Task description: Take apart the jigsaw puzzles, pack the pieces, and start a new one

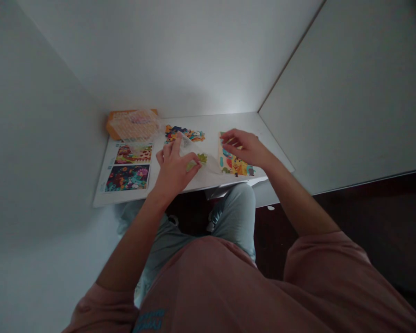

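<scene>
My left hand (176,167) pinches a clear plastic bag (212,163) between thumb and fingers. Green pieces (202,158) show in or under the bag; I cannot tell which. To the right, my right hand (245,147) hovers over or rests on a patch of colourful puzzle pieces (241,166), with its fingers bent, thumb apart and nothing visible in them. Part of that patch is hidden under the hand. Beyond my left hand lies a loose heap of puzzle pieces (190,135), mostly blue and orange.
At the left of the white table (173,185), two picture cards, one with a giraffe (134,153) and one dark (127,178), lie one above the other. An orange box (115,126) stands behind them, with crumpled clear wrap (138,126) on it. White walls border the table.
</scene>
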A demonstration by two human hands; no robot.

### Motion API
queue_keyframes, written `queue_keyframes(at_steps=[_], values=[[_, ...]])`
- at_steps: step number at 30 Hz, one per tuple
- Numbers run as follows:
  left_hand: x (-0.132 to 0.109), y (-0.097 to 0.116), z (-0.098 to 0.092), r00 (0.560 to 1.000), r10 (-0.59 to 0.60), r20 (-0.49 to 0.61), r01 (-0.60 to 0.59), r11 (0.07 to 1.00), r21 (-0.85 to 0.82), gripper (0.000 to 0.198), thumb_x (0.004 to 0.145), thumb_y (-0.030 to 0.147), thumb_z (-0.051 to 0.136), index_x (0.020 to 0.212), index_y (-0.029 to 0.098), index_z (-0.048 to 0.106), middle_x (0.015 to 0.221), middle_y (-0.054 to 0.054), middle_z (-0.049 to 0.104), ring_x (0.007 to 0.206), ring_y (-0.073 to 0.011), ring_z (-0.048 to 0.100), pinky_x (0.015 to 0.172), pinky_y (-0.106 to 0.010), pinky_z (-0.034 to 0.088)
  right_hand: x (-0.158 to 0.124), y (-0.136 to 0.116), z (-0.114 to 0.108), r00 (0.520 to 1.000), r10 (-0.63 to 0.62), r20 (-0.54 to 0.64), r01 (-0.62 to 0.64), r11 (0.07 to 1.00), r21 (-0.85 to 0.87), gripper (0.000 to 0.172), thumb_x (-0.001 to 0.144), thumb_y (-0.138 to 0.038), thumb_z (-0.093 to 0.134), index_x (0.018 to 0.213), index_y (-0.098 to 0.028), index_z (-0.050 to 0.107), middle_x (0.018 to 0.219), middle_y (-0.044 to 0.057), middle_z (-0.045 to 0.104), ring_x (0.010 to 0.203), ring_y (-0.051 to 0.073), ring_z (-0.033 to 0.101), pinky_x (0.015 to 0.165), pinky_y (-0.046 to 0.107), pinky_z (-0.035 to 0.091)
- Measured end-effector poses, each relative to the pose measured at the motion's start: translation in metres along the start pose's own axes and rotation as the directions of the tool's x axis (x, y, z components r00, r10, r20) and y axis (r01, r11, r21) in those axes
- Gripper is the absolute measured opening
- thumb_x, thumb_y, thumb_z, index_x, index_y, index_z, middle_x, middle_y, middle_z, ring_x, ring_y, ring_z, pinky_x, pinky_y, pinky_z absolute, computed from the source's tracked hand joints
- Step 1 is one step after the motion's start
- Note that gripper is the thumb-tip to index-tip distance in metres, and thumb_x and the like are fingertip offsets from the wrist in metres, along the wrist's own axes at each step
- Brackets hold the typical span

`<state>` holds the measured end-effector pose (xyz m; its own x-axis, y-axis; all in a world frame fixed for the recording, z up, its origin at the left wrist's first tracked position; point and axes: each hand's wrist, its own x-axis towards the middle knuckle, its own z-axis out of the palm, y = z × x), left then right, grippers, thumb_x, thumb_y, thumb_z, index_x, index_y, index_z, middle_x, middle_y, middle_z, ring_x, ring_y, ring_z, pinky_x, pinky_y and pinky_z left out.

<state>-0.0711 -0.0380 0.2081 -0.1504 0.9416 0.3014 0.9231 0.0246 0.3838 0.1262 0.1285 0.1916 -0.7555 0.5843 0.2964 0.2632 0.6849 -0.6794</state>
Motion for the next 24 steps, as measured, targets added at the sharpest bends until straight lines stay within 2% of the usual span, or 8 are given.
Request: queue_keyframes(at_steps=[2, 3, 5, 7, 10, 13, 19, 24], values=[[0.0, -0.003, -0.001, 1.0, -0.02, -0.011, 0.019, 1.0, -0.007, 0.021, 0.084, 0.041, 0.048, 0.091, 0.03, 0.064, 0.14, 0.001, 0.037, 0.131, -0.0321, 0.022, 0.107, -0.055, 0.021, -0.027, 0.033, 0.007, 0.998, 0.029, 0.057, -0.018, 0.983, -0.182, 0.039, 0.079, -0.042, 0.062, 0.115, -0.025, 0.058, 0.109, 0.008, 0.061, 0.097, 0.026, 0.059, 0.083, 0.042, 0.049], [0.0, -0.004, -0.002, 1.0, -0.026, -0.014, 0.025, 1.0, -0.009, 0.022, 0.084, 0.042, 0.048, 0.091, 0.03, 0.064, 0.14, 0.001, 0.037, 0.131, -0.0323, 0.022, 0.107, -0.056, 0.021, -0.042, 0.048, 0.013, 0.996, 0.037, 0.087, -0.012, 0.961, -0.276, 0.049, 0.075, -0.043, 0.066, 0.12, -0.026, 0.056, 0.118, 0.009, 0.058, 0.106, 0.029, 0.055, 0.089, 0.046, 0.045], [0.001, -0.006, -0.002, 0.999, -0.027, -0.019, 0.027, 1.0, -0.005, 0.021, 0.084, 0.042, 0.048, 0.091, 0.03, 0.064, 0.141, 0.002, 0.035, 0.131, -0.0327, 0.022, 0.106, -0.057, 0.02, -0.071, 0.07, 0.027, 0.994, 0.046, 0.094, -0.003, 0.912, -0.411, 0.075, 0.067, -0.047, 0.073, 0.134, -0.028, 0.045, 0.136, 0.009, 0.044, 0.122, 0.034, 0.042, 0.098, 0.052, 0.036], [0.001, -0.007, -0.001, 0.999, -0.022, -0.023, 0.022, 1.0, 0.005, 0.021, 0.084, 0.042, 0.048, 0.091, 0.03, 0.064, 0.141, 0.002, 0.035, 0.131, -0.0328, 0.022, 0.106, -0.057, 0.02, -0.095, 0.083, 0.042, 0.993, 0.069, 0.093, -0.015, 0.874, -0.487, 0.084, 0.068, -0.048, 0.072, 0.141, -0.03, 0.034, 0.142, 0.007, 0.035, 0.129, 0.034, 0.032, 0.103, 0.054, 0.029], [0.0, -0.006, 0.0, 0.999, -0.018, -0.032, 0.019, 1.0, 0.015, 0.022, 0.084, 0.042, 0.048, 0.093, 0.03, 0.064, 0.139, 0.001, 0.038, 0.131, -0.0333, 0.022, 0.106, -0.056, 0.02, -0.115, 0.089, 0.057, 0.994, 0.101, 0.041, -0.063, 0.839, -0.541, 0.074, 0.078, -0.042, 0.064, 0.143, -0.035, 0.029, 0.144, 0.002, 0.031, 0.133, 0.029, 0.027, 0.105, 0.053, 0.026], [0.0, -0.003, 0.001, 1.0, -0.012, -0.019, 0.013, 0.998, 0.064, 0.024, 0.085, 0.043, 0.046, 0.094, 0.03, 0.064, 0.139, 0.0, 0.039, 0.13, -0.0329, 0.024, 0.105, -0.055, 0.023, -0.119, 0.091, 0.062, 0.993, 0.105, 0.046, -0.061, 0.823, -0.564, 0.066, 0.082, -0.036, 0.058, 0.142, -0.037, 0.03, 0.144, -0.002, 0.031, 0.131, 0.027, 0.03, 0.102, 0.05, 0.032], [-0.002, 0.001, 0.001, 1.0, -0.009, 0.026, 0.005, 0.989, 0.148, 0.026, 0.086, 0.043, 0.043, 0.098, 0.03, 0.062, 0.138, 0.001, 0.042, 0.13, -0.0313, 0.023, 0.104, -0.052, 0.024, -0.116, 0.103, 0.055, 0.989, 0.066, 0.134, 0.021, 0.825, -0.564, 0.053, 0.088, -0.038, 0.052, 0.138, -0.04, 0.035, 0.142, -0.007, 0.033, 0.129, 0.024, 0.035, 0.099, 0.046, 0.034], [-0.002, 0.0, 0.002, 1.0, 0.0, 0.02, -0.003, 0.987, 0.158, 0.025, 0.086, 0.042, 0.044, 0.094, 0.029, 0.063, 0.144, 0.003, 0.033, 0.13, -0.0311, 0.025, 0.104, -0.051, 0.025, -0.116, 0.108, 0.047, 0.981, 0.047, 0.19, 0.061, 0.849, -0.525, 0.047, 0.088, -0.033, 0.053, 0.132, -0.045, 0.042, 0.138, -0.008, 0.039, 0.125, 0.023, 0.041, 0.099, 0.048, 0.031]])
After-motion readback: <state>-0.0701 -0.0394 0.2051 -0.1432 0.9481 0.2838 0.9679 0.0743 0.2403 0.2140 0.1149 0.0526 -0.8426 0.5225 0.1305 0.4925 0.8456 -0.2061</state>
